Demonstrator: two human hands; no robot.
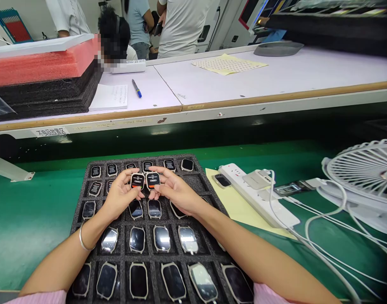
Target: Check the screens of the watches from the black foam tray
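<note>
I see a green tabletop and a speckled charcoal foam tray. The two held watches show me black screens with white lettering and an orange-red band. I see pink sleeves, pale yellow paper, a white fan.

On the desk, smartwatches sit in compartments of a foam tray; right of it, a power strip, then a fan.

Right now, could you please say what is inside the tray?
Watches sit in the tray, some showing text, others dark. The left hand, right hand and forearms cover parts of it, so anything beneath cannot be seen.
</note>
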